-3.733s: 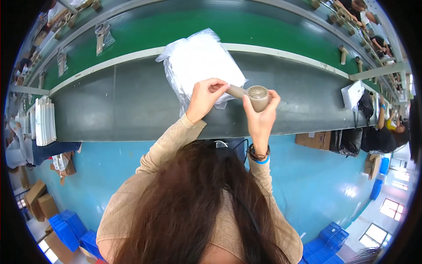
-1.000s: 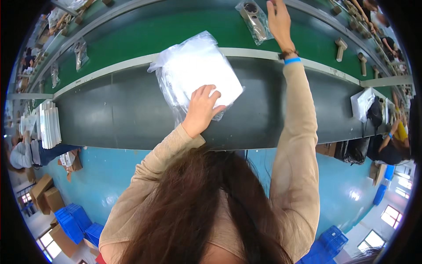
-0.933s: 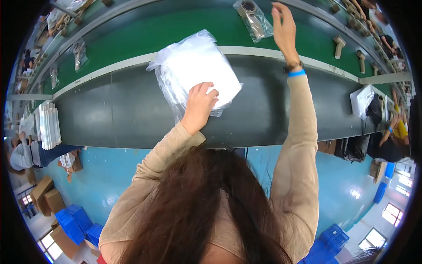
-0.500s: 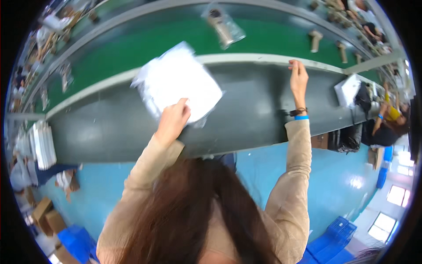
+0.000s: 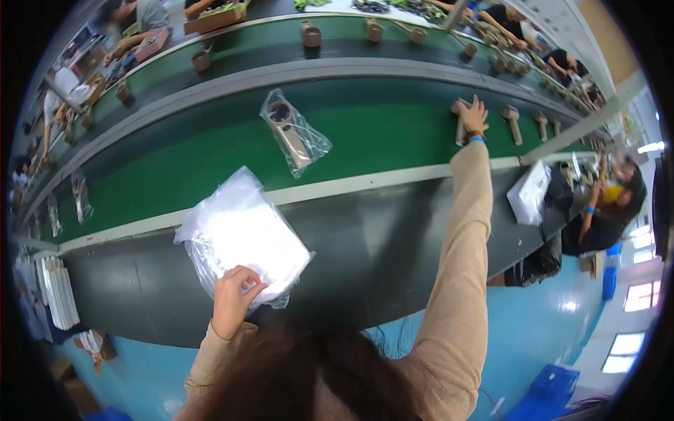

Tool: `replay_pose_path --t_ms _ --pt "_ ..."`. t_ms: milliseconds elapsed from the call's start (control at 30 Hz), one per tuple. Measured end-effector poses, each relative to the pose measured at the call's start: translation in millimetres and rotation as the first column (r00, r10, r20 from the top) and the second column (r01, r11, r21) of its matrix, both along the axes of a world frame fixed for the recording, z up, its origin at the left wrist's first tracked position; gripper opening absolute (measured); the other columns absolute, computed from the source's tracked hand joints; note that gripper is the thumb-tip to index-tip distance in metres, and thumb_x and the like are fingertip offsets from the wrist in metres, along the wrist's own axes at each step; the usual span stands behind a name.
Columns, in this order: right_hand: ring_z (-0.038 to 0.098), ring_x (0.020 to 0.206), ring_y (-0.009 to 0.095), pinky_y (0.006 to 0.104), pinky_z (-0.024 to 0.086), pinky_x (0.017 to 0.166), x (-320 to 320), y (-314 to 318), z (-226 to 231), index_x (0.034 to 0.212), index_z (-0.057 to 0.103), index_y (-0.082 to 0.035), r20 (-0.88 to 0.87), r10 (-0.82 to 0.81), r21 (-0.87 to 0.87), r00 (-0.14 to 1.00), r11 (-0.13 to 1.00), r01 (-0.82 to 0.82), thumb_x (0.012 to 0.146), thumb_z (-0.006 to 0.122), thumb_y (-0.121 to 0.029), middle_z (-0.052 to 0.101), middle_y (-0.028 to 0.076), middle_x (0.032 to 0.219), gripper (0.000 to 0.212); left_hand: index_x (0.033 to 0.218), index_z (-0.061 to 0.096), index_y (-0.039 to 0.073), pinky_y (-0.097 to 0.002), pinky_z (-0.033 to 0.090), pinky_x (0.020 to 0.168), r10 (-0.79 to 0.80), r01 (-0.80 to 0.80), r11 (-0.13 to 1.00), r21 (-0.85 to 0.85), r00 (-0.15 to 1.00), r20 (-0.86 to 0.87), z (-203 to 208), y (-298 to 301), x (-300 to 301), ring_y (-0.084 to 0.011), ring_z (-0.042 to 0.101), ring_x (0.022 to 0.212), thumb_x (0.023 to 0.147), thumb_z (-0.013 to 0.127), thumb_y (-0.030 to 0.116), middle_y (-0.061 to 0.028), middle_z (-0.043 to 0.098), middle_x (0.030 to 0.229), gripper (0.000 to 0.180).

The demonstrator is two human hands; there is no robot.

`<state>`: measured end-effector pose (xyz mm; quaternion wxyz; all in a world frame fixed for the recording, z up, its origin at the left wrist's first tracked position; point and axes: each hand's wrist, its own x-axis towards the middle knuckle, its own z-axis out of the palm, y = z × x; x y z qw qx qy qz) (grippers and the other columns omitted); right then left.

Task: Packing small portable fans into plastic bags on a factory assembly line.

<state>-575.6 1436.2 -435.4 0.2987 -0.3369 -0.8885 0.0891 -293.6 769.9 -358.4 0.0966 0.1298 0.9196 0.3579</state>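
Observation:
A stack of clear plastic bags lies on the dark grey worktop. At its near edge my left hand is closed, thumb and fingers pinching the edge of a bag. Stretched far forward over the green conveyor belt, my right hand has its fingers spread. It is over a beige handheld device with a straight handle, partly hidden by the hand; whether they touch I cannot tell. Another such device, with a round dark head, lies inside a clear bag on the belt, beyond the stack.
More beige devices lie along the belt to the right. A pale rail divides belt from worktop. White folded packs stand at the left end. Another white stack and a seated person are at right.
My right hand has reached forward from above the worktop to the device on the belt, its fingers spreading. The view has tilted up. My left hand stays at the bags' near edge, now pinching.

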Motion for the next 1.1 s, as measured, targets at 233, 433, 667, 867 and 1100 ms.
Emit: replay_pose_path --t_ms 233,433,667,867,1100 --pt "0.047 0.129 0.035 0.0636 0.023 0.105 -24 37 59 0.129 0.058 -0.017 0.749 -0.004 0.183 0.662 0.962 -0.202 0.062 0.071 -0.057 0.056 0.013 0.134 0.078 0.096 0.069 0.000 -0.0334 0.050 0.068 0.024 -0.042 0.989 0.144 0.992 0.126 -13 0 -8 -0.0257 0.065 0.074 0.087 0.064 0.011 -0.0156 0.068 0.090 0.015" --pt "0.063 0.099 0.024 0.0328 0.047 0.086 16 51 123 0.124 0.056 -0.001 0.470 0.389 -0.015 0.792 0.901 -0.434 0.072 0.076 -0.055 0.066 0.015 0.110 0.078 0.089 0.069 -0.001 -0.0281 0.052 0.065 0.016 -0.051 0.957 0.286 0.992 0.124 -16 5 -23 -0.0183 0.066 0.070 0.083 0.069 0.012 -0.0101 0.069 0.082 0.014" --pt "0.061 0.095 0.017 0.0280 0.046 0.086 206 -247 138 0.117 0.060 0.004 -0.431 0.600 -0.474 0.674 0.484 -0.735 0.092 0.062 -0.038 0.064 0.011 0.110 0.049 0.090 0.068 -0.004 -0.0253 0.054 0.070 0.085 -0.110 0.923 0.368 0.993 0.084 -29 15 -9 -0.0152 0.069 0.071 0.082 0.072 0.009 -0.0114 0.071 0.080 0.015" --pt "0.057 0.104 0.019 0.0313 0.045 0.094 341 -437 88 0.124 0.055 0.001 -0.686 0.274 -0.455 0.674 0.562 -0.691 0.086 0.065 -0.015 0.059 0.010 0.117 0.043 0.087 0.068 0.000 -0.0317 0.054 0.065 -0.011 0.090 0.952 0.292 0.966 -0.260 -66 39 5 -0.0256 0.069 0.072 0.077 0.070 0.005 -0.0141 0.068 0.082 0.011" --pt "0.049 0.111 0.025 0.0373 0.039 0.099 371 -470 12 0.126 0.048 0.000 -0.618 0.323 -0.218 0.717 0.805 -0.551 0.073 0.074 -0.004 0.048 0.012 0.120 0.060 0.095 0.070 -0.002 -0.0262 0.052 0.065 0.022 -0.136 0.798 0.587 0.980 0.196 -100 38 -14 -0.0153 0.067 0.072 0.084 0.067 0.009 -0.0101 0.070 0.080 0.015"
